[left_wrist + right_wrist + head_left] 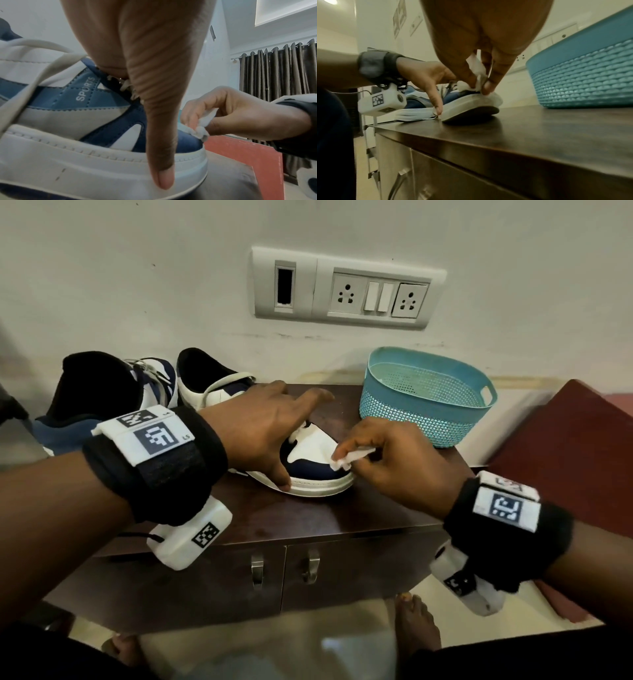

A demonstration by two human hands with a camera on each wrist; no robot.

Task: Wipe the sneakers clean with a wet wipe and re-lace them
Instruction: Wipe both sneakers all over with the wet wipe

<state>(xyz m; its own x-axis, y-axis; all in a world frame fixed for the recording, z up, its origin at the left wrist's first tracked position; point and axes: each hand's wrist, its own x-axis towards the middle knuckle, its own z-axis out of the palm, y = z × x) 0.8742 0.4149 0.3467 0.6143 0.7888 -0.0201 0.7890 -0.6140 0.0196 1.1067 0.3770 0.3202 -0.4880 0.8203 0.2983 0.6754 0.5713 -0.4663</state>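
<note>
A white and navy sneaker (313,445) lies on the dark cabinet top (308,518), toe pointing right. My left hand (270,436) spans it from above: the thumb (159,142) presses the white sole's near side and the fingers reach over the far side. My right hand (380,463) pinches a crumpled white wet wipe (349,458) against the toe cap (488,96). A loose white lace (34,75) trails over the sneaker's side. The second sneaker (113,392) stands at the back left, partly behind my left wrist.
A teal perforated basket (428,402) stands at the back right of the cabinet top, close to my right hand. A wall socket panel (346,289) is above. A red-brown surface (565,446) adjoins on the right. Two door handles (257,570) sit below the front edge.
</note>
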